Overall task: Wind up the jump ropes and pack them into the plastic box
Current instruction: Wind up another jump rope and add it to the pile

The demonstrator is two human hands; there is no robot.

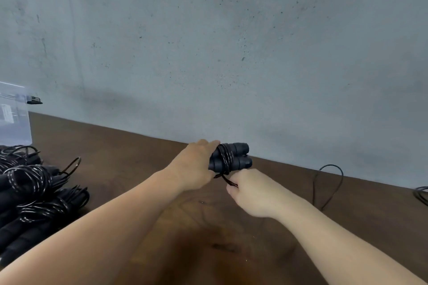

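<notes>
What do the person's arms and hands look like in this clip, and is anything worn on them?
Both forearms are bare for as far as the head view shows, with no sleeves in sight. The left hand and right hand wear no gloves. No watch, bracelet or ring can be seen, and no markings show on either arm.

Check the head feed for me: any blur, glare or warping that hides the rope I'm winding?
Head view: the handles and the cord wraps round them read sharply; the left hand and right hand are clear. Wide-angle warp tilts the table edge and stretches the forearms. Soft, even light, faint shadow on the wall. The box is cut off at the left edge.
</notes>
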